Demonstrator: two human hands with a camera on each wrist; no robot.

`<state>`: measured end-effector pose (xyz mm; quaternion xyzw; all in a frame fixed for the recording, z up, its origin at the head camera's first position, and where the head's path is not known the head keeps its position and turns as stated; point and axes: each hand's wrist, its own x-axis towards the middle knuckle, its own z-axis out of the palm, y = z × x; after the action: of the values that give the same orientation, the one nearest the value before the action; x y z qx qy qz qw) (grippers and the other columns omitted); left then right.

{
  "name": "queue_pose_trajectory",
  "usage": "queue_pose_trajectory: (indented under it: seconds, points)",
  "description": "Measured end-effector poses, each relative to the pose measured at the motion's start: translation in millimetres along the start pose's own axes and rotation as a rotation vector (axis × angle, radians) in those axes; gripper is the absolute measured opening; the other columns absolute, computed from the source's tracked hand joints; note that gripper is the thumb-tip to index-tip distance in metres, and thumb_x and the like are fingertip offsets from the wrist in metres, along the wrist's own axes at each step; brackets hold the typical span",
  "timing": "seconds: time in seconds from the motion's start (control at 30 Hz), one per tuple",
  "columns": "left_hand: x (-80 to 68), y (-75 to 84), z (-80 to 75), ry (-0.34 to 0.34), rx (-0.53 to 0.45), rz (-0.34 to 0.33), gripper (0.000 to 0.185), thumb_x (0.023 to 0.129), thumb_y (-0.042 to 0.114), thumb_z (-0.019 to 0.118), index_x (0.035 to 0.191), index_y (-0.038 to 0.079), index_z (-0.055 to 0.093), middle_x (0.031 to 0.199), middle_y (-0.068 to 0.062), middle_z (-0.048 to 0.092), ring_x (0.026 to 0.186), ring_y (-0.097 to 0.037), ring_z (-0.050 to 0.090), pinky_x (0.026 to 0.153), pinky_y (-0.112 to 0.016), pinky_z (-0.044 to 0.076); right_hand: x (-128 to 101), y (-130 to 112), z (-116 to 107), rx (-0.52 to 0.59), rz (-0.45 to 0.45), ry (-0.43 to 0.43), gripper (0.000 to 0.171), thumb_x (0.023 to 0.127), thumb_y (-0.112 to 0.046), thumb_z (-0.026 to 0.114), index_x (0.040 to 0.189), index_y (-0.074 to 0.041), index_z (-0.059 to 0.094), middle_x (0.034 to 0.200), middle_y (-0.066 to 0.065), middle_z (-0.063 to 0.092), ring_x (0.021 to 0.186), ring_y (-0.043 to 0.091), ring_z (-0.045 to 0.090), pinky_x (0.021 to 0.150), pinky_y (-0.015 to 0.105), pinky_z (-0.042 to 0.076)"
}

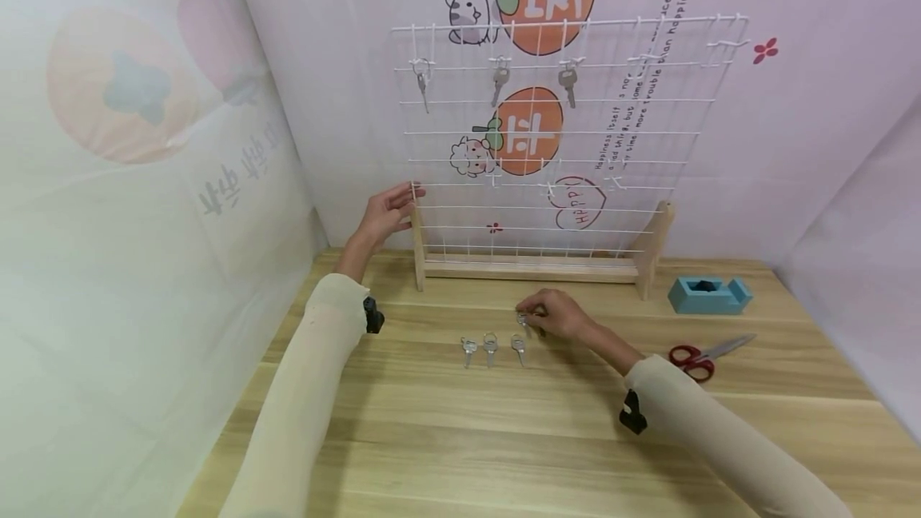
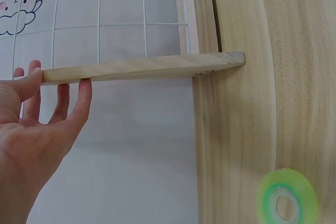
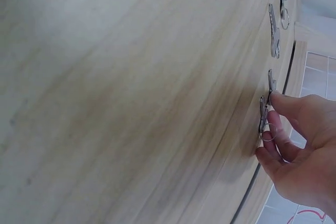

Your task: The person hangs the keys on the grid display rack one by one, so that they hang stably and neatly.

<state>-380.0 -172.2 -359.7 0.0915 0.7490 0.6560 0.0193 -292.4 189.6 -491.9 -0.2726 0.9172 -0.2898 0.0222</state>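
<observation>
My left hand (image 1: 388, 210) grips the upper end of the wooden side post (image 2: 142, 69) of a white wire grid rack (image 1: 547, 206), thumb on one side and fingers on the other. In front of the rack, at the tabletop, my right hand (image 1: 561, 316) has its thumb and fingertips at a silver key (image 3: 271, 85) and seems to pinch it. A second key (image 3: 262, 114) with a ring lies close by the fingers. Left of that hand, several keys (image 1: 491, 348) lie in a row. Three keys with rings hang from white hooks high on the grid, including a middle key (image 1: 500, 85).
Red-handled scissors (image 1: 708, 358) and a blue tape dispenser (image 1: 708, 296) are at the right on the wooden table (image 1: 460, 438). A green tape roll (image 2: 304, 198) shows in the left wrist view. White hooks (image 1: 550, 189) sit lower on the grid. Printed cloth walls stand behind and beside.
</observation>
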Motion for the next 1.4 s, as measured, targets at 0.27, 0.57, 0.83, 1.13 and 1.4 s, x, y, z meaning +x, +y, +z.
queue_pose_trajectory:
  seconds: [0.27,0.57,0.83,1.13,1.4]
  points:
    - [0.8,-0.8,0.8,0.007,0.004,-0.001,0.047,0.108,0.003,0.053,0.153,0.016,0.053,0.148,-0.004,0.06,0.143,-0.025,0.05,0.11,-0.053,0.049,0,-1,0,0.023,0.01,0.009,0.017,0.095,-0.005,0.076,0.111,0.0,0.074,0.098,0.01,0.075,0.084,0.019,0.066,0.075,0.034,0.055]
    - [1.9,-1.4,2.1,0.014,0.005,-0.004,0.048,0.108,0.003,0.054,0.153,0.017,0.053,0.149,-0.004,0.06,0.143,-0.025,0.05,0.109,-0.053,0.049,-3,5,1,0.029,0.004,0.073,0.012,0.093,-0.005,0.078,0.104,-0.003,0.075,0.094,0.005,0.076,0.087,0.018,0.071,0.078,0.033,0.06]
    - [3.4,-1.4,3.2,0.01,-0.009,-0.008,0.049,0.108,0.002,0.053,0.154,0.016,0.052,0.149,-0.005,0.06,0.144,-0.025,0.048,0.11,-0.054,0.048,-2,5,-3,0.039,0.003,0.094,0.008,0.092,0.001,0.076,0.098,-0.005,0.076,0.091,0.005,0.077,0.086,0.016,0.071,0.079,0.033,0.06]
    - [2.6,1.1,4.8,0.001,-0.001,-0.009,0.047,0.108,0.004,0.053,0.154,0.016,0.052,0.15,-0.006,0.059,0.144,-0.025,0.049,0.11,-0.054,0.048,-3,2,-10,0.074,-0.029,0.13,0.006,0.093,0.002,0.075,0.097,-0.001,0.077,0.093,0.007,0.077,0.09,0.022,0.073,0.087,0.042,0.061]
    - [0.5,-1.6,2.0,0.009,0.0,-0.015,0.048,0.108,0.004,0.053,0.154,0.017,0.052,0.15,-0.004,0.059,0.144,-0.023,0.049,0.11,-0.053,0.049,-1,-5,-24,0.063,-0.095,0.205,0.006,0.091,0.003,0.076,0.096,-0.001,0.076,0.093,0.009,0.076,0.089,0.026,0.073,0.09,0.051,0.061]
